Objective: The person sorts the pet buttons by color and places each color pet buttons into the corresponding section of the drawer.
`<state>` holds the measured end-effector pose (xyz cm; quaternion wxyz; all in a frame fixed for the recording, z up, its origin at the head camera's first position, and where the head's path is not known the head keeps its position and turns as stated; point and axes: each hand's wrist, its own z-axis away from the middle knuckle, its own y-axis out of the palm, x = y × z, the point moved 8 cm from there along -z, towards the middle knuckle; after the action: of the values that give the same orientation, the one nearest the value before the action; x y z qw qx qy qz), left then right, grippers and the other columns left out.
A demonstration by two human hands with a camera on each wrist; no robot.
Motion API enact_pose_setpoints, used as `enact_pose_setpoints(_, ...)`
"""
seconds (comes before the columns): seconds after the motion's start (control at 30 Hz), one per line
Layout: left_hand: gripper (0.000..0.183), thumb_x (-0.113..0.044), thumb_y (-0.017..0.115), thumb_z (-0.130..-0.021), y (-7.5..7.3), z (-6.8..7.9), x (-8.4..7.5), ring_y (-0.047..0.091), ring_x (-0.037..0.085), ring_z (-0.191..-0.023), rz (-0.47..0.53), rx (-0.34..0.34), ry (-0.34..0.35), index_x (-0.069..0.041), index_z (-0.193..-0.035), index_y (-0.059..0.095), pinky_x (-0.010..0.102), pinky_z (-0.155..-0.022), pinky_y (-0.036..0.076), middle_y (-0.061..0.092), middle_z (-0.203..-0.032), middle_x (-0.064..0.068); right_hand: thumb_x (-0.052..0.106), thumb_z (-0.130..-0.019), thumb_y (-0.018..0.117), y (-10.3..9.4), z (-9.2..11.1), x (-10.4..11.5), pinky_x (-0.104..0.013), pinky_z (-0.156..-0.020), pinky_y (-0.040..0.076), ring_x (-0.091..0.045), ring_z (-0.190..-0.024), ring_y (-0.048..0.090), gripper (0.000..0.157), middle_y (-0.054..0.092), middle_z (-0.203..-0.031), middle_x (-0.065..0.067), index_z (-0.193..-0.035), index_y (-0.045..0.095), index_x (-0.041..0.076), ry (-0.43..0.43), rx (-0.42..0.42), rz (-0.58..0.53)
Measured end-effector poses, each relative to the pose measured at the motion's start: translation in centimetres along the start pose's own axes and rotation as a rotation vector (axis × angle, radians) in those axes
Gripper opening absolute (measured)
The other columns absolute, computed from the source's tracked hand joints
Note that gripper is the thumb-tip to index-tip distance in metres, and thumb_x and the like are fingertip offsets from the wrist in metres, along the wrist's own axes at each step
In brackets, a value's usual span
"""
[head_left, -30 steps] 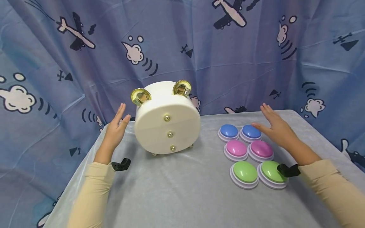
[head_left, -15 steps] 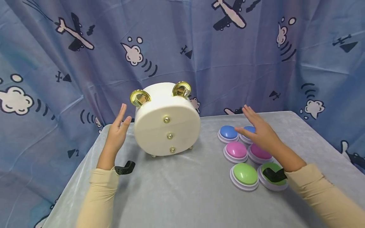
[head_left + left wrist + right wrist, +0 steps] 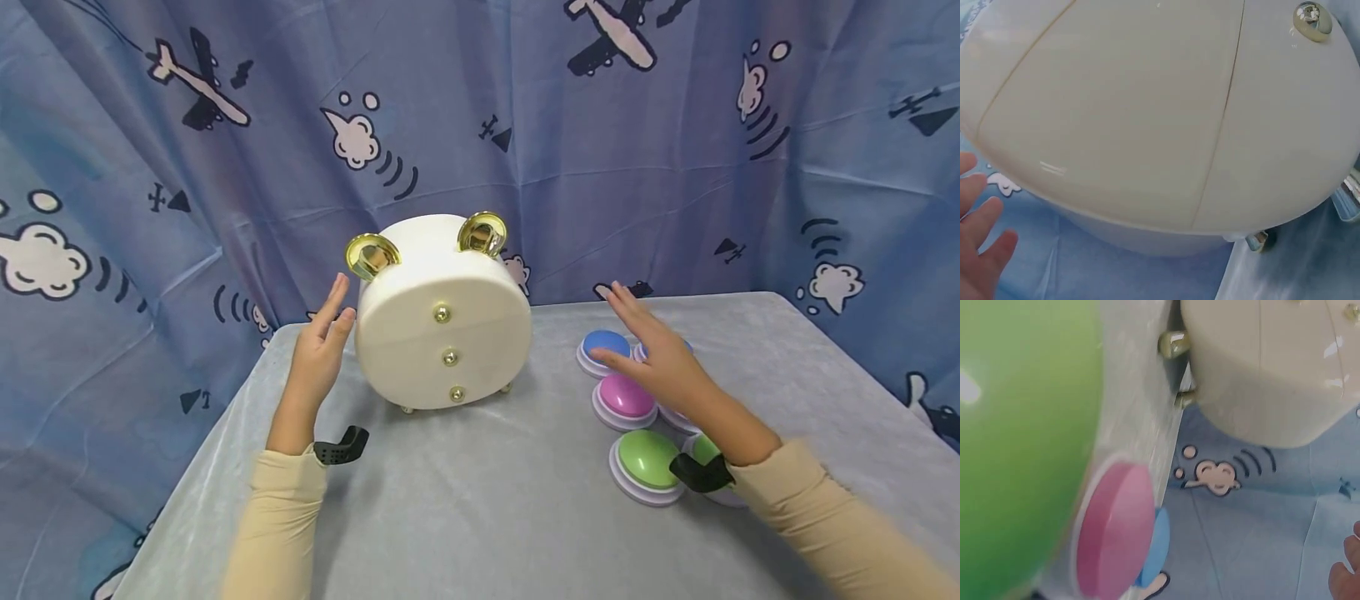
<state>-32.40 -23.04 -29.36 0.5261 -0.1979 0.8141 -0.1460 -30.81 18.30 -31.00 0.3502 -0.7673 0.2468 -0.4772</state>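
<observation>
A white drum-shaped box (image 3: pixel 420 333) with gold knobs down its front, gold ear-like cups on top and small gold feet stands at the table's back left. Close by its left side my left hand (image 3: pixel 315 358) is held up with straight fingers, fingertips near the left gold cup (image 3: pixel 371 255). Over the coloured buttons, my right hand (image 3: pixel 667 358) is raised, fingers extended, holding nothing. Beneath and beside it lie a blue button (image 3: pixel 606 343), a pink button (image 3: pixel 627 395) and a green button (image 3: pixel 648 458); the right-hand column is partly hidden by the hand and wrist.
The grey cloth-covered table (image 3: pixel 480 500) reaches back to a blue curtain (image 3: pixel 435 108) printed with planes and clouds. A black wrist camera (image 3: pixel 342 447) sticks out from the left sleeve, another black wrist camera (image 3: pixel 702 473) from the right one.
My right hand has moved left across the buttons, toward the white box. My left hand has shifted slightly right, closer to the box's side. The box and buttons stay put.
</observation>
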Motion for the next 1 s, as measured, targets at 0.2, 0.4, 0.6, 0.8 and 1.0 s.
enact_pose_setpoints(0.2, 0.052, -0.035, 0.046, -0.106, 0.5, 0.4, 0.3, 0.021, 0.015, -0.154, 0.047, -0.019, -0.002, -0.029, -0.156, 0.032, 0.045, -0.127, 0.019, 0.025, -0.163, -0.012, 0.043, -0.093, 0.068, 1.0, -0.3, 1.5, -0.073, -0.114, 0.023, -0.036, -0.154, 0.016, 0.087, 0.011, -0.169, -0.002, -0.161, 0.018, 0.022, -0.016, 0.003, -0.002)
enact_pose_setpoints(0.4, 0.050, -0.033, 0.046, -0.106, 0.9, 0.2, 0.3, 0.025, 0.015, -0.152, 0.069, -0.016, 0.018, -0.026, -0.155, 0.035, 0.042, -0.126, 0.023, 0.031, -0.162, -0.009, 0.036, -0.092, 0.070, 1.8, -0.4, 3.3, -0.071, -0.115, 0.024, -0.038, -0.152, 0.021, 0.082, 0.018, -0.168, -0.003, -0.159, 0.025, 0.020, -0.055, -0.028, -0.065)
enact_pose_setpoints(0.6, 0.051, -0.036, 0.046, -0.106, 1.1, 0.1, 0.2, 0.028, 0.016, -0.151, 0.078, -0.009, 0.009, -0.025, -0.155, 0.036, 0.042, -0.125, 0.026, 0.033, -0.161, -0.008, 0.036, -0.093, 0.069, 3.0, -0.6, 4.5, -0.068, -0.117, 0.026, -0.035, -0.153, 0.021, 0.080, 0.016, -0.168, 0.002, -0.159, 0.025, 0.023, -0.078, -0.022, -0.104)
enact_pose_setpoints(0.8, 0.049, -0.037, 0.044, -0.107, 1.0, 0.2, 0.0, 0.030, 0.015, -0.150, 0.082, -0.008, 0.007, -0.027, -0.154, 0.037, 0.042, -0.125, 0.027, 0.035, -0.161, -0.007, 0.037, -0.094, 0.069, 3.6, -0.6, 5.5, -0.067, -0.117, 0.027, -0.033, -0.153, 0.022, 0.078, 0.017, -0.167, 0.006, -0.159, 0.025, 0.028, -0.095, -0.015, -0.140)
enact_pose_setpoints(1.0, 0.047, -0.034, 0.044, -0.107, 1.0, 0.2, -0.3, 0.034, 0.016, -0.149, 0.096, -0.019, 0.022, -0.023, -0.152, 0.042, 0.039, -0.124, 0.028, 0.039, -0.159, -0.004, 0.037, -0.093, 0.070, 4.2, -0.6, 6.5, -0.065, -0.116, 0.030, -0.031, -0.152, 0.025, 0.079, 0.020, -0.167, 0.007, -0.158, 0.026, 0.031, -0.123, -0.013, -0.164)
